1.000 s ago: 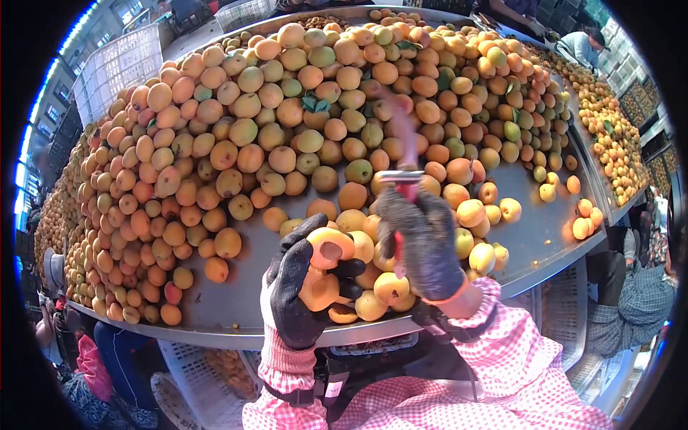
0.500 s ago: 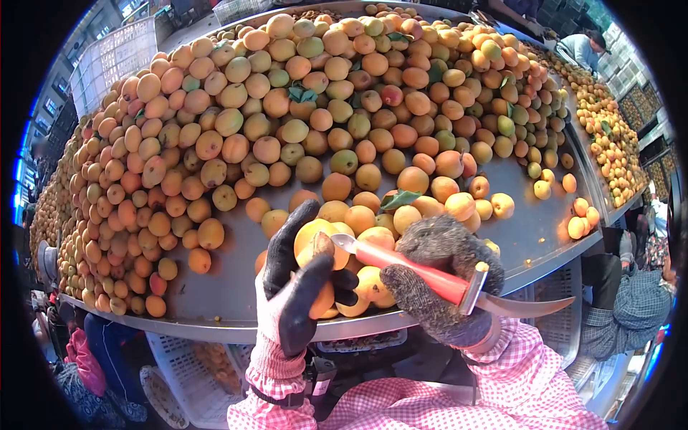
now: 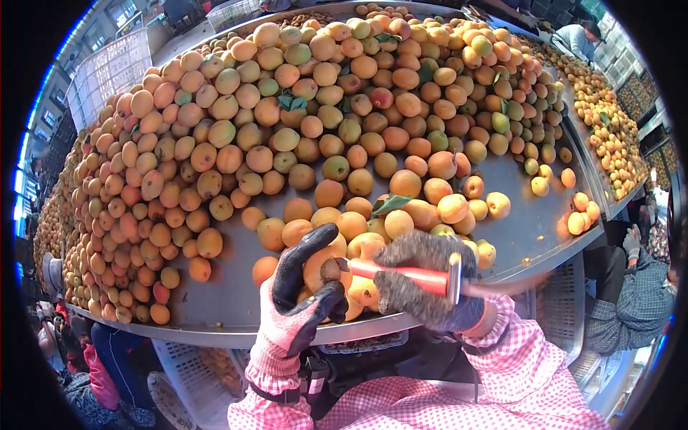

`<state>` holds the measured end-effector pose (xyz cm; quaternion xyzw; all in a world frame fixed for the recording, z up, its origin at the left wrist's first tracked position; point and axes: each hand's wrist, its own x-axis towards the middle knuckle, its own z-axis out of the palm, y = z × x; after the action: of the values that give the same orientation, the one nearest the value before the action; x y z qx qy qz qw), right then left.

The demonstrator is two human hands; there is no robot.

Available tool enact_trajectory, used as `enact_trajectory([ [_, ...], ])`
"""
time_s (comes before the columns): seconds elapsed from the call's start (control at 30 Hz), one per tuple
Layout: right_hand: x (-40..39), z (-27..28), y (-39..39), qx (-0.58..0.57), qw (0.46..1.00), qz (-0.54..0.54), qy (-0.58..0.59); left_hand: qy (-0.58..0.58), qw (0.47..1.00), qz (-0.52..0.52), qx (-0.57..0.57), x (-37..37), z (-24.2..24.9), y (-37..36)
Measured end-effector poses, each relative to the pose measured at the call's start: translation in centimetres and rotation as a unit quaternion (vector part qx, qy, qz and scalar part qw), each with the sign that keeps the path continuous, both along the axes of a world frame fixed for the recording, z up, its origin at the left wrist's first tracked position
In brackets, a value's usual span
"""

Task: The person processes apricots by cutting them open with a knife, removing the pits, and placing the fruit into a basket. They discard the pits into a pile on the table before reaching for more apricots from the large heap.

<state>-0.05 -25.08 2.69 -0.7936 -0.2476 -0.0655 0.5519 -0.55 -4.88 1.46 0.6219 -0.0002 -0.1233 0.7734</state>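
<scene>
My left hand (image 3: 304, 279), in a black and pink glove, is wrapped round an orange apricot (image 3: 319, 266) above the metal table's front edge. In my right hand (image 3: 426, 279), gloved in dark grey, is a red-handled knife (image 3: 419, 278). Its short tip meets the apricot beside my left thumb, while a longer curved blade, blurred, extends right from the other end. Whether the tip is inside the fruit cannot be made out. Loose apricots (image 3: 398, 223) lie just beyond both hands, one with a green leaf (image 3: 391, 204) beside it.
A large apricot heap (image 3: 236, 129) covers much of the metal table (image 3: 236, 279). White crates (image 3: 193, 383) stand below its front edge. A person in checked clothing (image 3: 627, 308) is at the right, another person (image 3: 575, 43) at the far right back. A white basket (image 3: 111, 75) stands back left.
My right hand has moved left and turned the knife more level, its tip now against the apricot. My left fingers have closed further round the fruit. The whole view has shifted slightly.
</scene>
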Motion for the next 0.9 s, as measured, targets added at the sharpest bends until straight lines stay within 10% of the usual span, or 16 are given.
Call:
enact_trajectory([
  [0.1,1.4,0.2,-0.5,0.344,0.852,-0.016,0.395,-0.006,1.000,0.014,-0.023,0.1,0.7,-0.2],
  [0.3,1.7,0.0,-0.9,0.408,0.800,0.020,0.440,0.102,0.975,-0.113,-0.162,0.5,0.5,1.5],
  [0.43,-0.8,1.2,3.2,0.023,0.992,-0.076,0.095,-0.203,0.959,-0.010,0.198,0.1,-2.3,0.1],
  [0.47,-0.7,1.5,3.6,-0.154,0.986,-0.055,-0.032,-0.221,0.947,0.006,0.231,0.1,-2.9,0.0],
  [0.7,0.6,-2.3,3.3,-0.320,0.905,-0.139,-0.245,-0.215,0.932,0.037,0.289,0.9,-3.1,0.2],
  [0.73,1.6,-0.7,2.5,-0.011,0.989,-0.109,0.098,-0.014,0.996,0.029,0.078,0.8,-1.2,0.5],
  [0.77,2.4,0.9,1.7,0.306,0.855,-0.056,0.414,-0.003,1.000,-0.008,-0.005,0.9,-0.8,1.2],
  [0.9,3.1,0.6,0.8,0.360,0.822,-0.019,0.442,0.066,0.993,-0.049,-0.089,1.0,-0.3,1.9],
])
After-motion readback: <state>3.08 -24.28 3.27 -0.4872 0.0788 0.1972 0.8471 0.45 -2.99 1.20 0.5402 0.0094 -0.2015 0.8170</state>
